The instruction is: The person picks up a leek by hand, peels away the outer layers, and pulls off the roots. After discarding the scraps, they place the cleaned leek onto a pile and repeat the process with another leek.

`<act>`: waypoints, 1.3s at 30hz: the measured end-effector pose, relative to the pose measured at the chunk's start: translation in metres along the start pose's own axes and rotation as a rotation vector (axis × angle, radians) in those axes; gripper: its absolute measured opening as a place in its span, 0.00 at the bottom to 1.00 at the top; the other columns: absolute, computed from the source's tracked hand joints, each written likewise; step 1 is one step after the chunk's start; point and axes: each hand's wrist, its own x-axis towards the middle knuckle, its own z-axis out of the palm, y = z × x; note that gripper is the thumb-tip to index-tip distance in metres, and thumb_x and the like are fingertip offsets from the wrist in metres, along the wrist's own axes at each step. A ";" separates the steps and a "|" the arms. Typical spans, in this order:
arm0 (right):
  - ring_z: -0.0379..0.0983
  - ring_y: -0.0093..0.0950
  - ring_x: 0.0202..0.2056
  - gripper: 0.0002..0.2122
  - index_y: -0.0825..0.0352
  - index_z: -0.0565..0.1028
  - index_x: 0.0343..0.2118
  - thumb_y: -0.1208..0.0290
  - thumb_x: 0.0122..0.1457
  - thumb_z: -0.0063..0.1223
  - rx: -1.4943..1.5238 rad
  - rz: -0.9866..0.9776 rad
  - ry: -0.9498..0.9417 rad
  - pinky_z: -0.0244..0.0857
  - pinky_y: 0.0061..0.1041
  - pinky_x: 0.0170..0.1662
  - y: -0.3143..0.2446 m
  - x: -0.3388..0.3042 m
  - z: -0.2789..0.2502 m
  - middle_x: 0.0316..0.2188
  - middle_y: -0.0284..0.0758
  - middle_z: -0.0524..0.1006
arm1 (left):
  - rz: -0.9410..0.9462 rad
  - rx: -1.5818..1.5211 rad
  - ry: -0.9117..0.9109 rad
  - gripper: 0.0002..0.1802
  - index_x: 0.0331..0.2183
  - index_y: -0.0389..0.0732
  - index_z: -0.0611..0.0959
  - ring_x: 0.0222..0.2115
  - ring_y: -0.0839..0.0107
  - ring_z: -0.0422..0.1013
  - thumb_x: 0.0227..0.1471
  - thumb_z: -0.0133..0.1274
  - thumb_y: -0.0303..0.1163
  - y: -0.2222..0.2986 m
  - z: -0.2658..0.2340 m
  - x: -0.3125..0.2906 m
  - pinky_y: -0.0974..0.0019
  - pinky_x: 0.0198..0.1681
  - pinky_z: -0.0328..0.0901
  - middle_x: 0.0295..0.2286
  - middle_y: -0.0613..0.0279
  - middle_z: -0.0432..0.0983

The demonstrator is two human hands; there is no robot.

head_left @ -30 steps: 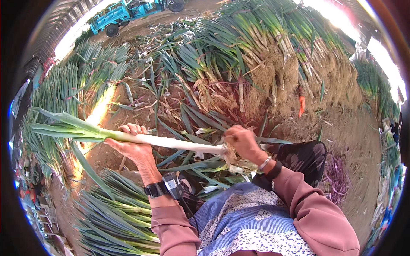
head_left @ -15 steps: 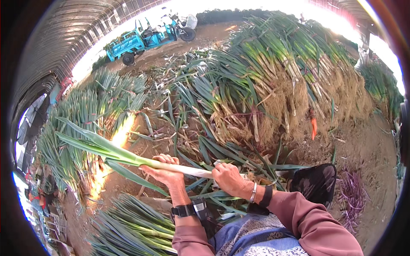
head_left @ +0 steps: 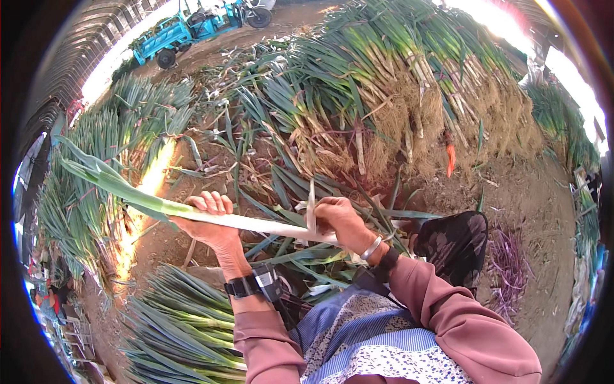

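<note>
A long green onion (head_left: 256,223) lies slantwise across in front of me, its green leaves at upper left and its white shank toward the right. My left hand (head_left: 206,217) is wrapped around the shank just below the leaves. Near the root end, my right hand (head_left: 345,221) is closed, its fingers pinching a pale strip of outer skin (head_left: 311,208) that stands up from the shank. The root tip is hidden behind my right hand. Trimmed green leaves (head_left: 300,256) lie beneath the onion.
Tied bundles of rooted green onions (head_left: 396,96) are heaped at the far right. More bundles stand at left (head_left: 83,173), and a cleaner pile (head_left: 185,326) lies at lower left. Purple ties (head_left: 508,262) rest on the soil at right. A blue cargo tricycle (head_left: 185,32) is parked far back.
A strip of skin now stands up from the shank at my right fingers. The view has shifted, so the surroundings sit higher and slightly left.
</note>
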 end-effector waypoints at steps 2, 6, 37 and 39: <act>0.69 0.24 0.22 0.03 0.68 0.70 0.30 0.75 0.55 0.48 0.279 0.083 0.088 0.67 0.25 0.29 -0.005 -0.006 -0.009 0.25 0.35 0.74 | -0.016 0.015 0.024 0.38 0.15 0.46 0.69 0.13 0.76 0.55 0.48 0.33 0.72 -0.002 0.001 -0.001 0.73 0.16 0.53 0.11 0.70 0.58; 0.58 0.16 0.17 0.04 0.65 0.67 0.25 0.73 0.56 0.46 0.769 0.198 -0.167 0.59 0.18 0.23 0.009 0.004 -0.074 0.22 0.29 0.67 | -0.017 0.036 0.075 0.38 0.14 0.46 0.68 0.15 0.76 0.54 0.49 0.31 0.72 0.001 0.008 -0.001 0.73 0.17 0.51 0.12 0.71 0.56; 0.66 0.37 0.32 0.09 0.62 0.65 0.32 0.73 0.48 0.51 -1.511 -0.986 -0.129 0.63 0.35 0.35 0.019 -0.018 -0.006 0.29 0.37 0.65 | 0.100 0.159 0.774 0.30 0.33 0.53 0.71 0.18 0.74 0.62 0.45 0.44 0.69 -0.007 0.002 -0.013 0.62 0.25 0.59 0.18 0.71 0.64; 0.66 0.36 0.32 0.08 0.61 0.66 0.31 0.73 0.48 0.50 -1.533 -1.001 -0.153 0.62 0.34 0.34 0.018 -0.021 -0.008 0.29 0.37 0.65 | 0.114 0.183 0.831 0.29 0.37 0.53 0.74 0.20 0.73 0.64 0.45 0.48 0.67 -0.006 0.008 -0.013 0.61 0.28 0.61 0.19 0.70 0.66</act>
